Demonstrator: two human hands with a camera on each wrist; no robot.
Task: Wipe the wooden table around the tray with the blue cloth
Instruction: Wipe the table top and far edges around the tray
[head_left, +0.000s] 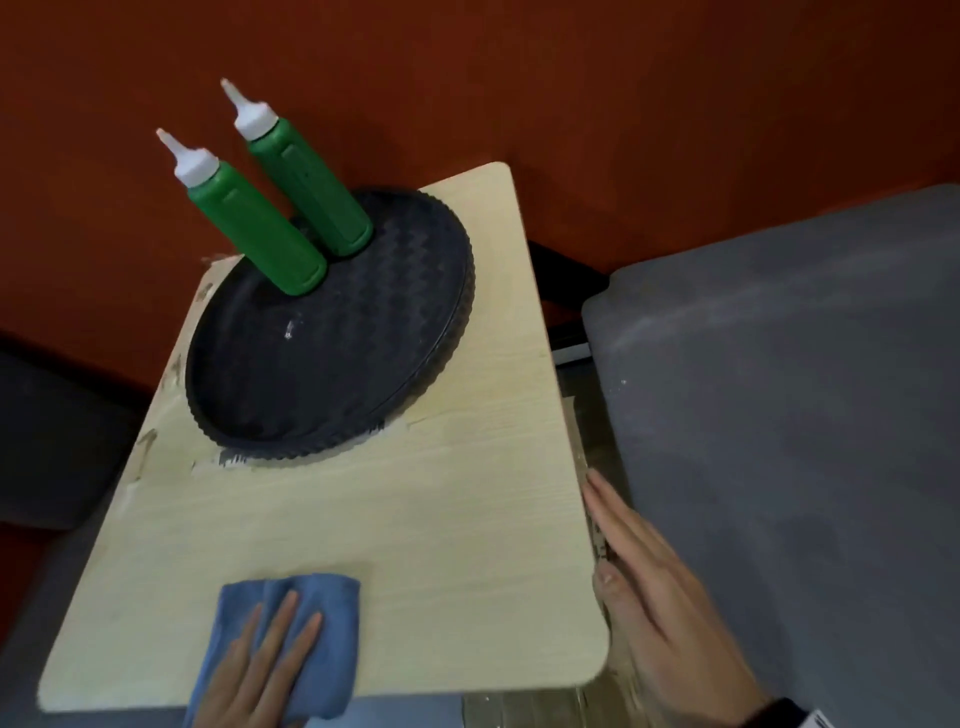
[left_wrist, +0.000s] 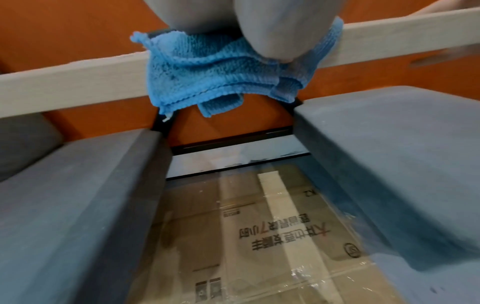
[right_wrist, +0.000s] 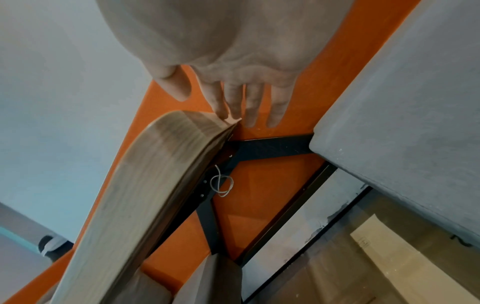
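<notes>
Left hand: our left hand (head_left: 249, 670) presses flat, fingers straight, on the blue cloth (head_left: 311, 613) at the table's near edge.
Right hand: our right hand (head_left: 654, 597) lies open-fingered along the wooden table (head_left: 415, 509) side, gripping nothing.
Writing: printed characters on the cardboard box (left_wrist: 259, 236) below; we cannot read them.
Textures: looped terry cloth; round black ridged tray (head_left: 332, 332) bearing two green bottles (head_left: 254, 218).

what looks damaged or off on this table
The wooden table has chipped, peeling veneer along its left edge, and a grey scuffed patch shows at the black tray's near rim. A small white smear marks the tray floor.
</notes>
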